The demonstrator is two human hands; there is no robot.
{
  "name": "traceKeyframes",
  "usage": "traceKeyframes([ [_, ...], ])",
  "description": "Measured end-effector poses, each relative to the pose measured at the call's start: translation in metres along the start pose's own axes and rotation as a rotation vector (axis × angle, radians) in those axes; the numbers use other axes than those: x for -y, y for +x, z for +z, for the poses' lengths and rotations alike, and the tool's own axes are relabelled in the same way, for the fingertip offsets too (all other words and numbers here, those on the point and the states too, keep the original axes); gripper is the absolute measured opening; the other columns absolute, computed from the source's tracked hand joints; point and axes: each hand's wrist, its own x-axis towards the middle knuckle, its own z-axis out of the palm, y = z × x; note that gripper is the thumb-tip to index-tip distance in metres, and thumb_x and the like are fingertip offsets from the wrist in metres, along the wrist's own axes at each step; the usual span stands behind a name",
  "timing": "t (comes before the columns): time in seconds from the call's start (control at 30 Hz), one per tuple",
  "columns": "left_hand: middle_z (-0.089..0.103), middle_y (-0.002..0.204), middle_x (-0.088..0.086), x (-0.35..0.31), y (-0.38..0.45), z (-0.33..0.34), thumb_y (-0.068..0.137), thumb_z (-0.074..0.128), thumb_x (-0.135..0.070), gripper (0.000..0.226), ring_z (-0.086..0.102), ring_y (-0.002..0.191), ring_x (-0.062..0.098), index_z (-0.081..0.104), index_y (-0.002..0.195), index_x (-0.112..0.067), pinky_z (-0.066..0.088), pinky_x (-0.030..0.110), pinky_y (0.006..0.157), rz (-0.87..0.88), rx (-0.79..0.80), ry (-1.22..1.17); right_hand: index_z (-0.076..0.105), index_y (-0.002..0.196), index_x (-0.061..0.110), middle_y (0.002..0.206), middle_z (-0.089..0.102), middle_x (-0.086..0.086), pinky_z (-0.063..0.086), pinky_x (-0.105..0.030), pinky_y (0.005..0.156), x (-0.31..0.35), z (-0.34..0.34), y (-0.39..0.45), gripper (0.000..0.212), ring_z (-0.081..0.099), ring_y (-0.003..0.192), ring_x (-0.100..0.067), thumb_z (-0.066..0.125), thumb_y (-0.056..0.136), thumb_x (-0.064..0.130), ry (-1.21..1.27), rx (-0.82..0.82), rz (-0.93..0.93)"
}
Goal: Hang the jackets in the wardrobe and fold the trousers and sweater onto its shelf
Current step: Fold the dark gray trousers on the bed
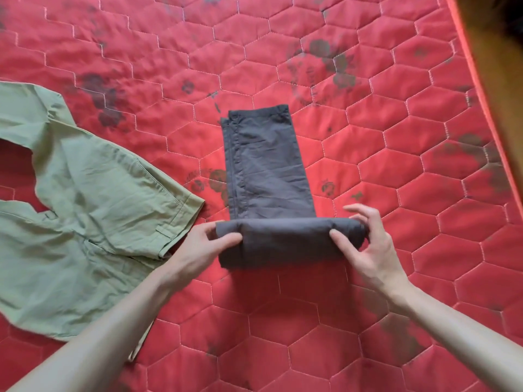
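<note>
Your left hand (202,244) and right hand (368,244) grip the two ends of a rolled section of dark grey trousers (268,171) at the centre of the frame, on a red quilted mattress (396,137). Your left thumb lies across the top of the roll at its left end, with the fingers tucked behind it. Your right thumb presses on the roll's front at its right end, the index finger curls over the end, and the other fingers are lifted and spread above the cloth. The roll lies crosswise in the lower centre of the frame; the unrolled part of the trousers runs flat from it toward the upper centre, ending in a hemmed edge.

A pair of light green trousers (85,207) is spread flat at the left of the frame, its waistband and a belt loop just beside your left wrist, apart from the grey pair.

The mattress is stitched in a hexagon pattern and printed with faded dark floral motifs. A round printed emblem shows at the upper right of centre, but its lettering is too worn to read. No brand tag or label is legible on either garment.

A strip of wooden floor (503,66) shows along the right edge.
</note>
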Motion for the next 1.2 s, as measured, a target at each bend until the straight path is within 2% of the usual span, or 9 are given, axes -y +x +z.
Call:
traceKeyframes([
  [0.17,0.08,0.105,-0.002,0.017,0.029,0.014,0.099,0.069,-0.021,0.012,0.072,0.099,0.012,0.078,0.107,-0.019,0.056,0.025,0.083,-0.14,-0.29,-0.318,0.056,0.101,0.027,0.087,0.068,0.016,0.046,-0.027,0.076,-0.003,0.029,0.035,0.025,0.063,0.082,-0.001,0.07,0.096,0.047,0.03,0.048,0.24],
  [0.3,0.076,0.12,0.003,0.022,0.046,0.024,0.09,0.075,-0.024,0.03,0.069,0.118,0.021,0.069,0.118,-0.018,0.051,0.04,0.107,-0.116,-0.323,-0.326,0.046,0.093,0.018,0.08,0.065,0.002,0.045,-0.044,0.074,-0.011,0.05,0.055,0.035,0.061,0.081,-0.026,0.058,0.102,0.05,-0.102,0.04,0.308],
  [0.5,0.059,0.125,-0.008,0.028,0.049,0.038,0.093,0.075,-0.022,0.053,0.058,0.124,0.018,0.047,0.138,-0.021,0.043,0.011,0.099,-0.047,-0.455,0.105,0.054,0.135,0.006,0.123,0.061,-0.017,0.041,-0.042,0.098,-0.013,0.062,0.061,0.038,0.057,0.118,-0.038,0.054,0.107,0.032,-0.235,-0.003,0.215],
  [0.6,0.045,0.14,0.013,0.024,0.036,0.048,0.094,0.07,-0.035,0.075,0.043,0.131,0.031,0.035,0.155,-0.012,0.037,0.042,0.111,0.108,-0.651,0.642,0.032,0.161,0.006,0.148,0.046,-0.017,0.04,-0.046,0.112,-0.017,0.056,0.054,0.069,0.048,0.134,-0.034,0.062,0.103,0.03,-0.431,-0.062,0.047],
  [0.77,0.031,0.166,0.019,0.037,0.023,0.042,0.08,0.067,-0.046,0.09,0.028,0.155,0.037,0.04,0.159,-0.013,0.024,0.06,0.123,0.555,-0.232,1.256,0.032,0.164,0.02,0.171,0.021,-0.014,0.031,-0.057,0.121,-0.036,0.028,0.038,0.098,0.021,0.159,-0.034,0.072,0.083,0.059,-0.713,0.228,-0.397],
  [0.87,0.013,0.171,0.024,0.05,0.019,0.047,0.072,0.061,-0.024,0.1,0.01,0.16,0.041,0.026,0.164,-0.006,0.02,0.062,0.125,0.478,-0.056,1.513,0.029,0.165,0.028,0.174,0.013,-0.012,0.028,-0.065,0.119,-0.041,0.026,0.031,0.105,0.013,0.16,-0.035,0.07,0.072,0.054,-0.905,0.401,-0.406],
  [1.0,0.012,0.169,0.031,0.049,0.024,0.063,0.095,0.023,-0.01,0.068,0.013,0.157,0.049,0.026,0.162,-0.001,0.027,0.064,0.121,0.39,-0.114,1.633,0.034,0.162,0.016,0.174,0.012,-0.013,0.025,-0.069,0.119,-0.027,0.042,0.031,0.11,0.013,0.16,-0.037,0.078,0.067,0.046,-1.032,0.424,-0.361],
  [1.13,0.023,0.166,0.03,0.04,0.023,0.071,0.098,0.018,-0.01,0.065,0.025,0.153,0.049,0.036,0.159,-0.002,0.037,0.059,0.117,0.319,-0.108,1.641,0.046,0.156,0.013,0.169,0.033,-0.007,0.035,-0.064,0.116,-0.017,0.048,0.032,0.096,0.034,0.153,-0.037,0.085,0.073,0.043,-1.033,0.396,-0.365],
  [1.2,0.009,0.169,0.03,0.033,0.023,0.068,0.091,0.01,-0.008,0.073,0.012,0.156,0.05,0.021,0.163,-0.001,0.026,0.059,0.124,0.278,-0.053,1.614,0.057,0.148,0.015,0.162,0.045,-0.006,0.04,-0.06,0.115,-0.012,0.043,0.036,0.082,0.045,0.147,-0.039,0.085,0.076,0.039,-0.988,0.373,-0.41],
])
